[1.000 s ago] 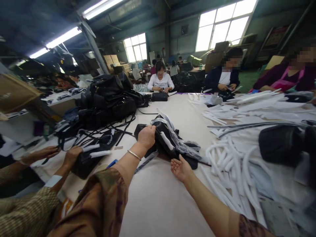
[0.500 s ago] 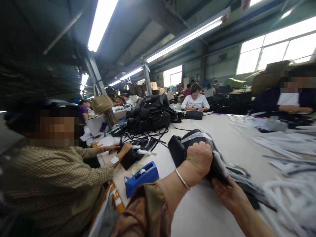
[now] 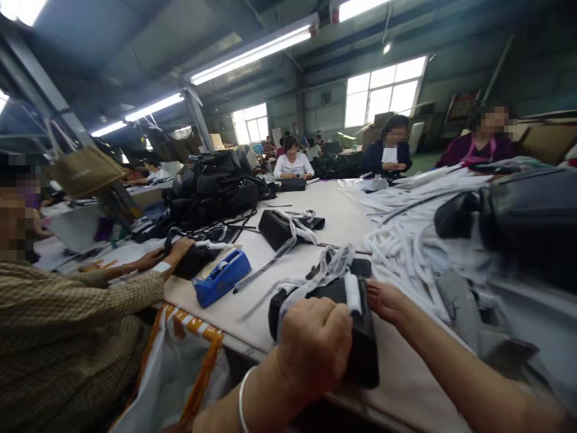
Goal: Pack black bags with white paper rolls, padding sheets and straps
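Note:
A black bag (image 3: 366, 355) lies near the table's front edge, with translucent strap wrapping (image 3: 336, 264) over its top and a white roll (image 3: 354, 294) along its right part. My left hand (image 3: 315, 343) is closed in a fist over the bag's near left side; what its fingers grip is partly hidden, but it appears to be the bag. Against the bag's right edge, my right hand (image 3: 385, 300) has its fingers stretched out, tips touching it. Farther back sits a second black bag (image 3: 274, 228) with similar wrapped straps.
A blue tape dispenser (image 3: 223, 278) stands to the left, beside a co-worker in a checked sleeve (image 3: 135, 294) handling a black item. Black bags (image 3: 211, 186) are heaped behind. White tubes and strips (image 3: 406, 258) cover the right side, near a large dark bag (image 3: 532, 210). Other people sit across the table.
My view has swung right. The bag has come down toward the table's front edge, the left fist still on it. My right hand has gone from beneath the bag to its right side.

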Tool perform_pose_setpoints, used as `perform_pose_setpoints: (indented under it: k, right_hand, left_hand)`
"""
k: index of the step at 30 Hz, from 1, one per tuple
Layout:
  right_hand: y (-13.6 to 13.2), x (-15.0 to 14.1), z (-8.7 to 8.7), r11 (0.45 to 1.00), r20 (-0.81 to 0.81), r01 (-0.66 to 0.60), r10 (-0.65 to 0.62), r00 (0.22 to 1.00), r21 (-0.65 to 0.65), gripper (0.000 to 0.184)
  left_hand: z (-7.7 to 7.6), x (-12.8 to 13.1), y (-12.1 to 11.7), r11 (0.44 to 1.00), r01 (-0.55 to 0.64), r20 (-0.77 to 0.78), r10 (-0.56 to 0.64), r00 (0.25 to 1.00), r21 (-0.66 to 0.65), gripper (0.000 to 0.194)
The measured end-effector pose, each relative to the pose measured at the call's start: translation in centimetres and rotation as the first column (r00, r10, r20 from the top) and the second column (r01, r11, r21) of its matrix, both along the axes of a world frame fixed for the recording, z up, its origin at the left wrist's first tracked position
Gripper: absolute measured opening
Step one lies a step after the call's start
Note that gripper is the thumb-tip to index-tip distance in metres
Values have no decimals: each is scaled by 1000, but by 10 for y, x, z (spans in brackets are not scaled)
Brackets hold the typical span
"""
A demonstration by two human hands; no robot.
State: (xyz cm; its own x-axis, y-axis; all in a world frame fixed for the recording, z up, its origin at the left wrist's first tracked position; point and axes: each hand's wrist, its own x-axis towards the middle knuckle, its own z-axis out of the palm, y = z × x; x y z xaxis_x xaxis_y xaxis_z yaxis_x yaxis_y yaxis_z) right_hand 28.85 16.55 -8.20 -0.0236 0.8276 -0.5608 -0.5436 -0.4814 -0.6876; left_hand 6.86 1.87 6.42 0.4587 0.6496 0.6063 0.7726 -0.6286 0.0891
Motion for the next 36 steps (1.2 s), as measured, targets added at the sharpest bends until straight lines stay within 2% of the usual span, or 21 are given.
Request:
perform_pose_setpoints:
  k: [1, 3, 5, 6, 7, 10, 13, 16, 18, 20, 23, 25, 26, 28, 30, 31, 33, 36]
  right_hand:
    - [-14, 7, -4, 1000, 23, -3, 3, 1000, -13, 9]
    - [-40, 18, -9, 1000, 58, 7, -7, 998, -16, 11]
    - [-65, 28, -11, 1000, 78, 26, -27, 997, 12, 11]
    - [-78, 32, -11, 999, 83, 35, -37, 996, 30, 11]
    - [-91, 35, -11, 998, 87, 34, -39, 995, 54, 11]
    - [-129, 36, -11, 989, 105, -31, 16, 994, 145, 20]
    - [-161, 28, -13, 960, 149, -155, 123, 981, 232, 33]
    - [-182, 18, -12, 921, 225, -232, 165, 960, 312, 45]
    - [-192, 15, -9, 897, 296, -260, 155, 943, 358, 52]
    - [-200, 14, -6, 887, 379, -273, 124, 917, 371, 56]
    - [-206, 15, -1, 869, 512, -296, 58, 857, 397, 55]
    - [-205, 13, 1, 833, 576, -345, 39, 816, 433, 53]
    - [-204, 11, 2, 817, 599, -368, 36, 800, 443, 53]
    - [-200, 4, 0, 812, 638, -392, 31, 770, 433, 56]
    - [-196, -3, -4, 834, 682, -382, 9, 732, 399, 57]
    - [-195, -6, -7, 846, 700, -373, -1, 714, 382, 56]
    - [-196, -8, -13, 863, 720, -365, 3, 694, 349, 53]
    - [-198, -6, -20, 860, 692, -368, 24, 721, 354, 48]
  left_hand:
    - [-5, -13, -5, 1000, -24, 74, 25, 997, -18, 12]
    - [-17, -45, -4, 982, -164, 233, 183, 955, -98, 19]
    - [-33, -79, 4, 920, -277, 368, 368, 854, -278, 31]
    - [-42, -94, 9, 864, -268, 436, 456, 776, -427, 40]
    - [-53, -105, 12, 789, -194, 485, 530, 696, -583, 48]
    - [-85, -117, 17, 678, -30, 491, 561, 667, -734, 64]
    - [-111, -108, 18, 634, 79, 506, 529, 681, -769, 73]
    - [-121, -99, 27, 639, 112, 520, 497, 694, -761, 69]
    - [-118, -98, 38, 668, 89, 520, 480, 706, -738, 64]
    - [-107, -98, 46, 711, 42, 513, 465, 722, -702, 62]
    - [-81, -88, 45, 783, -29, 503, 428, 751, -622, 63]
    - [-62, -69, 35, 831, -45, 470, 358, 807, -555, 62]
    - [-54, -56, 29, 850, -40, 432, 307, 848, -525, 60]
    - [-43, -26, 17, 887, -110, 172, 206, 963, -448, 61]
    - [-37, 2, 12, 882, -189, -17, 201, 979, -431, 62]
    - [-36, 13, 12, 868, -186, -51, 184, 982, -461, 59]
    - [-33, 25, 19, 828, -124, -35, 125, 992, -546, 48]
    - [-18, 17, 43, 777, -13, 44, 52, 998, -629, 48]
